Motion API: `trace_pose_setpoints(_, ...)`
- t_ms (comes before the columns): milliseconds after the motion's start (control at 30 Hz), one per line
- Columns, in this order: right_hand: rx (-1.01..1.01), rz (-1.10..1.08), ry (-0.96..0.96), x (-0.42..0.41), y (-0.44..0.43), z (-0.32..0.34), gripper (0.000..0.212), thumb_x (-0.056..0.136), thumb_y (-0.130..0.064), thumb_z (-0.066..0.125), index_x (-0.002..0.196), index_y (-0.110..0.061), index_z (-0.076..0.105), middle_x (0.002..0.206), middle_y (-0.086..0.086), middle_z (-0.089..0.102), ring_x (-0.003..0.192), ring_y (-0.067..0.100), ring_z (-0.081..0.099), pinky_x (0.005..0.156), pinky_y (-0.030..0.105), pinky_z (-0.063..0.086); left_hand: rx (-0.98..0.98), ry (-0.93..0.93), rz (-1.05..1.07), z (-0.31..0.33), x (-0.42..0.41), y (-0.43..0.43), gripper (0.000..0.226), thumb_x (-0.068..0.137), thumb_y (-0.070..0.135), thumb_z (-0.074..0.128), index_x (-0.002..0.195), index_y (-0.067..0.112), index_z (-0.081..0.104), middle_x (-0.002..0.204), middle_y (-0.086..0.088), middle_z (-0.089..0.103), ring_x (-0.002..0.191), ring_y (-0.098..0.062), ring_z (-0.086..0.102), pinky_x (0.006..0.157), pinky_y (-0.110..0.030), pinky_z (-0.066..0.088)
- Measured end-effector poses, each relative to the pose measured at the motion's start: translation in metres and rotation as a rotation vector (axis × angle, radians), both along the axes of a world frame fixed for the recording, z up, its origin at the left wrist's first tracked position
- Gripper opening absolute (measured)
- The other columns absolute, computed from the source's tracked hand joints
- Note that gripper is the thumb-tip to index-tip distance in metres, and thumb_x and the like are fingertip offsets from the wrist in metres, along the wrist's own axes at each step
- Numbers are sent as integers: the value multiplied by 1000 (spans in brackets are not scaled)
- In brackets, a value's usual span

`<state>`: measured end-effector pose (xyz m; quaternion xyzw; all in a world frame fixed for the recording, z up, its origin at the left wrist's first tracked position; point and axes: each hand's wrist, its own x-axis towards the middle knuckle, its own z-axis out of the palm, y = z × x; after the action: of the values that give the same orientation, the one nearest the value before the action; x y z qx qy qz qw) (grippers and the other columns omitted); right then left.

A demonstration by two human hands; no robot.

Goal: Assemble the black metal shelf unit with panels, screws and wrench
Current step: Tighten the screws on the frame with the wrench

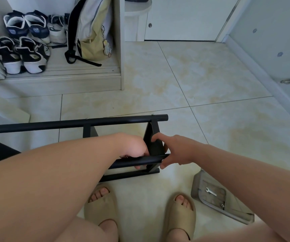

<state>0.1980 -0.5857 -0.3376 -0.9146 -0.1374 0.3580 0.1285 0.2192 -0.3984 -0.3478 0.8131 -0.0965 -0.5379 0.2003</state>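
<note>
Left hand grips the near tube. Right hand pinches the end panel beside it. Wrench lies at four o'clock.

A pale tiled floor is seen. A black metal frame is stood on it at centre, a grey tray at four o'clock, beige slippers at six.

This is a home, in the hallway by the entrance. A pale wooden open cabinet holds pairs of dark blue and white trainers and a cream and yellow fabric backpack. It stands on a glossy beige tiled floor near a white door. The person wears beige foam slippers.
</note>
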Motion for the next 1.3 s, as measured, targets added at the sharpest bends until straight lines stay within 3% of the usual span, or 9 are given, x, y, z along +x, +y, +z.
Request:
trace_pose_setpoints(100, -25, 36, -51, -4, -2, -5, 91, 76, -43, 86, 144, -41, 26, 124, 0, 53, 91, 25, 64, 82, 39, 54, -11, 42, 35, -1, 0, -2, 32, 94, 0, 48, 113, 11, 72, 113, -14, 73, 108, -35, 69, 99, -49, 52)
trace_pose_setpoints(200, -144, 125, -218, -3, -4, -6, 124, 68, -62, 83, 157, -41, 0, 139, 1, 35, 119, 26, 48, 96, 41, 48, -23, 56, 57, -2, 0, -2, 32, 94, 0, 48, 110, 11, 74, 110, -12, 74, 104, -30, 71, 98, -47, 54)
trace_pose_setpoints(333, -221, 277, -337, 5, -4, -3, 141, 63, -75, 78, 158, -34, -19, 167, 3, -18, 154, 29, -10, 124, 50, 11, -23, 32, 55, -5, 0, -2, 35, 91, 0, 48, 104, 15, 77, 107, -10, 75, 106, -31, 70, 98, -46, 54)
trace_pose_setpoints(433, -276, 361, -320, 16, 0, -6, 147, 60, -80, 75, 157, -30, -23, 162, 3, -35, 148, 25, -35, 123, 54, -11, -28, 15, 67, -7, 0, -1, 35, 90, -2, 50, 103, 16, 78, 110, -9, 74, 108, -32, 68, 99, -47, 53)
trace_pose_setpoints(567, -279, 380, -285, 26, -3, -11, 150, 55, -87, 72, 157, -33, -23, 160, 1, -39, 145, 22, -41, 121, 55, -18, -33, 45, 115, -7, 0, -2, 34, 92, -2, 52, 108, 16, 77, 112, -8, 73, 110, -30, 67, 100, -41, 53)
trace_pose_setpoints(700, -235, 368, -272, 28, -6, -14, 148, 53, -88, 72, 157, -36, -21, 158, -2, -42, 145, 19, -40, 122, 52, -15, -89, 151, 293, -10, 2, 1, 38, 99, -2, 39, 103, 10, 75, 98, -7, 76, 83, -20, 74, 67, -25, 58)
trace_pose_setpoints(867, -223, 356, -260, 29, -5, -13, 146, 55, -88, 72, 158, -36, -17, 160, -5, -39, 149, 20, -34, 125, 53, -2, -148, 72, 338, -23, 8, -2, 18, 95, 6, 57, 96, 18, 71, 98, -4, 74, 90, -21, 71, 82, -32, 58)
trace_pose_setpoints(1033, -216, 351, -257, 29, -6, -13, 146, 54, -86, 74, 159, -35, -15, 161, -4, -38, 149, 19, -32, 125, 52, 2, -245, -137, 373, -43, 7, -19, 20, 92, 9, 63, 75, 20, 66, 64, 5, 61, 63, -13, 55, 56, -21, 41)
trace_pose_setpoints(1300, -228, 372, -273, 32, -7, -15, 147, 53, -88, 72, 159, -35, -16, 160, -3, -38, 148, 20, -35, 123, 51, -15, -346, -31, 516, -44, 8, -24, 19, 88, 1, 64, 79, 16, 73, 71, -1, 70, 64, -14, 66, 59, -18, 49)
